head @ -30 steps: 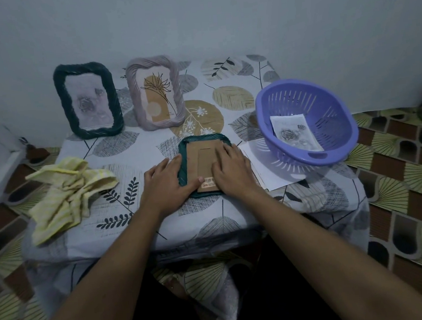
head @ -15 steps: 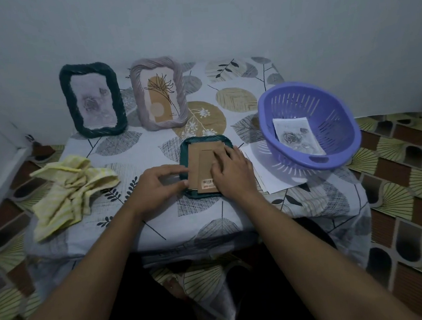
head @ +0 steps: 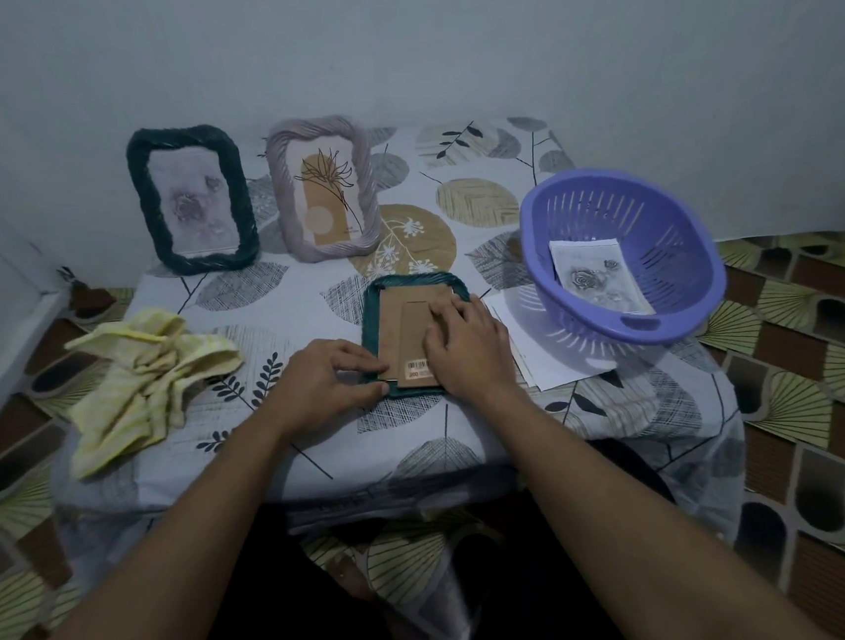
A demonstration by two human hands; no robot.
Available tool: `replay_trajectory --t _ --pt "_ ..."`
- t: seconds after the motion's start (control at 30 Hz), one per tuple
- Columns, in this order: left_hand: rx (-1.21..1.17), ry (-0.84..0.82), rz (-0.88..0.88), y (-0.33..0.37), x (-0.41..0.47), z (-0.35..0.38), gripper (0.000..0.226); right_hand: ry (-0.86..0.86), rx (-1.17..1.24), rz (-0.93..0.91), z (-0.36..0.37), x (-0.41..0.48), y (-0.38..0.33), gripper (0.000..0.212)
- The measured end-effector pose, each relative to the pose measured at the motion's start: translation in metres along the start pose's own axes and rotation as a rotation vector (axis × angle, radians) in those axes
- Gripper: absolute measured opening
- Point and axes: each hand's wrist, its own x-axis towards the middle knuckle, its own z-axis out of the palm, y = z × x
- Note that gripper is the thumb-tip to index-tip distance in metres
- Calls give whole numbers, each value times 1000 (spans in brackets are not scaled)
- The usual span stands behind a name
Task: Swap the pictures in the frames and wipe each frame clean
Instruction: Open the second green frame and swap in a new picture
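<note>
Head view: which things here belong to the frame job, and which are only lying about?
For the job: face-down teal frame, dark green frame, mauve frame, yellow cloth, rose picture.
Lying about: purple basket holding that picture, white sheets beside it, leaf-print tablecloth.

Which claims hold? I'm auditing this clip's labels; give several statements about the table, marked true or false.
1. The teal frame lies face down. True.
2. The purple basket is empty. False: a rose picture lies in it.
3. A dark green frame and a mauve frame stand upright at the back. True.
4. The right hand holds the yellow cloth. False: the cloth lies untouched; that hand presses the teal frame's back.
</note>
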Motion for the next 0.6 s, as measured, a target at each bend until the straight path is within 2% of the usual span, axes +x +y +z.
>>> replay_trajectory --t 0.2,0.33,0.43,0.53,0.6 --pt "72 -21 45 0 7 -4 24 3 -6 4 0 1 0 45" --pt "216 -23 132 -1 11 -5 34 2 -9 5 0 0 0 45" --pt "381 67 195 -6 9 0 48 0 -8 4 0 0 0 45" --pt "392 189 301 -8 4 6 39 4 -12 8 0 0 0 45" --pt "414 209 326 -9 5 8 37 6 -13 7 1 0 0 45"
